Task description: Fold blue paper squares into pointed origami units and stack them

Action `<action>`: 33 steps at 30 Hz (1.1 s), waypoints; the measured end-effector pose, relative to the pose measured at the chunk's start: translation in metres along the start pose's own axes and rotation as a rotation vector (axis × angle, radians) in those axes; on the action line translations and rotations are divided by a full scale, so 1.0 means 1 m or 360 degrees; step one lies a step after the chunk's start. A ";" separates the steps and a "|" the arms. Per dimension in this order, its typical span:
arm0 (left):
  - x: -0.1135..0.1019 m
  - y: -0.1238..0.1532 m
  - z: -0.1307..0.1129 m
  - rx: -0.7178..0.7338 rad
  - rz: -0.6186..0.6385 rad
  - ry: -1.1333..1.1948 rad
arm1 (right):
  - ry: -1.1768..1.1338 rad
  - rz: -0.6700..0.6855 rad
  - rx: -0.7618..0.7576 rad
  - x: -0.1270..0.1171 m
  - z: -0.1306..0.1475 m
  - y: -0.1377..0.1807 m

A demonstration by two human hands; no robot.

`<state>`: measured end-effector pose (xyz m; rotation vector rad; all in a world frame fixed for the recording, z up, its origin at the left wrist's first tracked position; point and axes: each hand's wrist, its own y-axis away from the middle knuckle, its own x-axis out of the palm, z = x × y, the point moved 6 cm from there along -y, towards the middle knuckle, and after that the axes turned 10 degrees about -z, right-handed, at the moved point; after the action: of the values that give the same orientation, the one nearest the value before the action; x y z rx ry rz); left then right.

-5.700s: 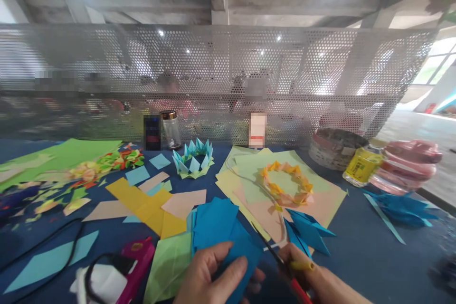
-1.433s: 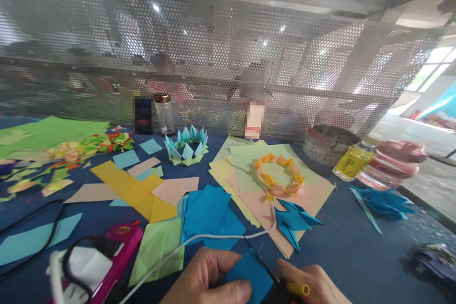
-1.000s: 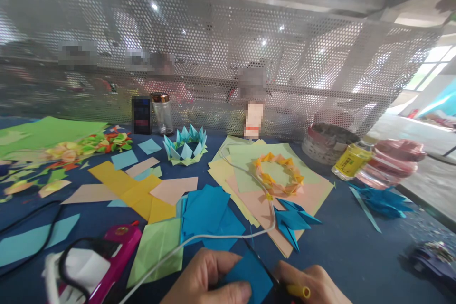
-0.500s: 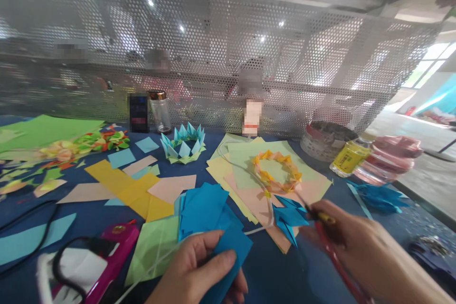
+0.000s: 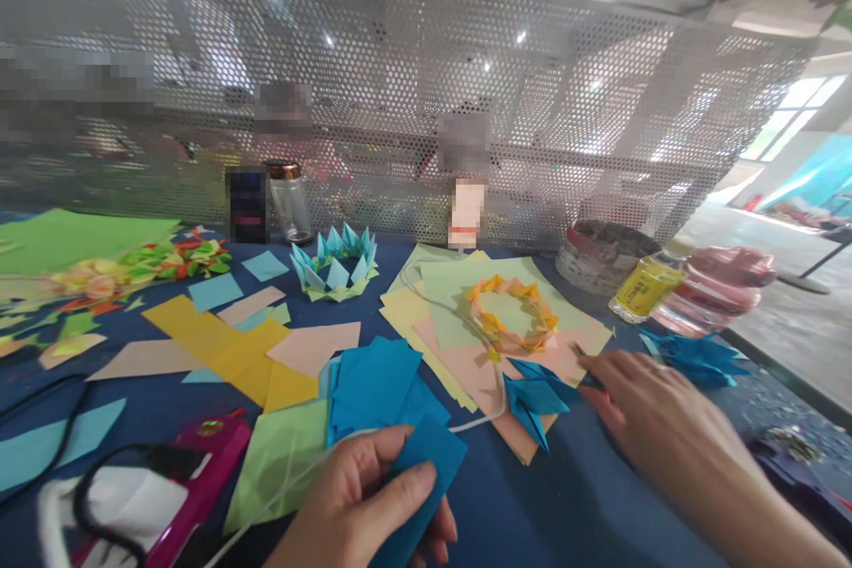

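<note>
My left hand [image 5: 359, 497] pinches a folded blue paper strip [image 5: 429, 457] between thumb and fingers, in front of a pile of blue paper pieces [image 5: 376, 382]. At the right, my right hand [image 5: 666, 426] lies low over the table, palm down, its fingers closed around a red-handled tool. Only the slim dark tip [image 5: 578, 350] and a bit of red show; the rest is hidden under the hand. Left of these fingers rests a folded blue paper star shape [image 5: 538, 395], partly on peach paper. Behind it lies a yellow and orange folded paper ring [image 5: 512, 312].
A light-blue paper crown [image 5: 336, 266] stands mid-table near a glass bottle [image 5: 291, 204]. A magenta device [image 5: 213, 461] with cables lies front left. At right are a tape roll [image 5: 603, 257], a yellow-labelled bottle [image 5: 645, 286] and blue folded paper [image 5: 698, 357]. A perforated metal screen [image 5: 373, 89] stands behind.
My right hand has turned palm down and lowered toward the table, covering most of the red-handled tool. The left hand keeps its grip on the blue strip. The view has shifted slightly.
</note>
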<state>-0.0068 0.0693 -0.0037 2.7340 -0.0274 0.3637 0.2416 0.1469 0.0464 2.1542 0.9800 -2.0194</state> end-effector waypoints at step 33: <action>-0.007 0.002 -0.015 0.0088 -0.0154 -0.0025 | -0.0415 0.0009 -0.0665 -0.002 0.111 -0.001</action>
<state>-0.0173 0.0723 0.0084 2.7801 0.1116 0.3205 0.1426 0.0994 0.0311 1.6362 1.2180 -1.8268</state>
